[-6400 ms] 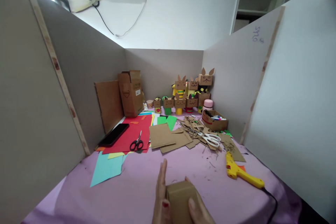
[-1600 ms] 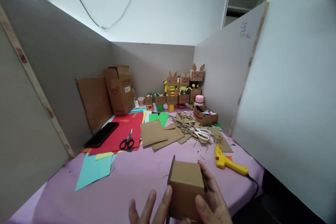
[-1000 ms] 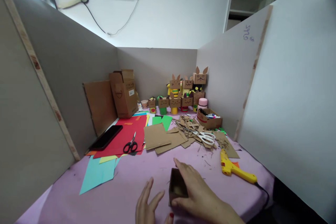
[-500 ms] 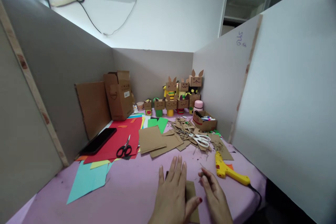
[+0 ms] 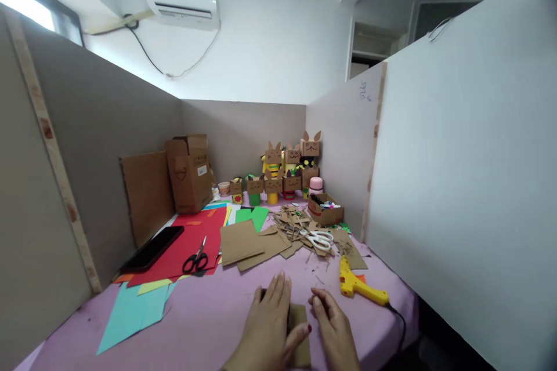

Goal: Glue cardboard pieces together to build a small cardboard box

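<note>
Left grip (image 5: 267, 324) flat, mostly hiding cardboard box (image 5: 300, 330).

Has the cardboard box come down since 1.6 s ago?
Yes. The cardboard box was held up off the table; now it lies low on it under the left hand, near the glue gun.

likely a partitioned craft booth: coloured paper (image 5: 191, 240), scissors (image 5: 194, 261), glue gun (image 5: 357, 287), cardboard figures (image 5: 289, 168).
</note>
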A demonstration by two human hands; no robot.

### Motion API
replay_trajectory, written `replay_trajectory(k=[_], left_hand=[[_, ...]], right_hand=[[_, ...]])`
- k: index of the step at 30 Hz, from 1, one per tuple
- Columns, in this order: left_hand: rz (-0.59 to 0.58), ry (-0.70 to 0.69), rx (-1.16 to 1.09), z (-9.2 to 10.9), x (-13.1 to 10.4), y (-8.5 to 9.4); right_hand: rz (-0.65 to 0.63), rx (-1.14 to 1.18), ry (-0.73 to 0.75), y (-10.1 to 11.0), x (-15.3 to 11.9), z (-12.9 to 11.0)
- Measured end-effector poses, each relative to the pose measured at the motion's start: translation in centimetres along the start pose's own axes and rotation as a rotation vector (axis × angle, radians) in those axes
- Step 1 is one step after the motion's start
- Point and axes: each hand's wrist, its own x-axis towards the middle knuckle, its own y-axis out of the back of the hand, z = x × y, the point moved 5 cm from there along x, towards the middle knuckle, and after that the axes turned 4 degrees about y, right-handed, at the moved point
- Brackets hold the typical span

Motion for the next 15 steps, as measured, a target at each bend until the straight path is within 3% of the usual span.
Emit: replay_trajectory(k=[4,10,13,15], left_hand=[[0.107,0.037,0.019,-0.7,0.2,1.1],[-0.021,0.001,0.028,-0.5,1.2,-0.7],[-0.013,-0.004,0.019,-0.7,1.0,-0.7],[0.075,0.019,0.012,-1.9,0.9,-0.3]], right_hand=[[0.033,-0.009,0.081,-0.4,0.4,0.3],[0.095,-0.061,0.128,-1.1,0.6,1.1],[0.063,-0.115,0.151,-1.2,0.4,0.7],[0.018,-0.174,0.174,-0.8,0.8,-0.3]])
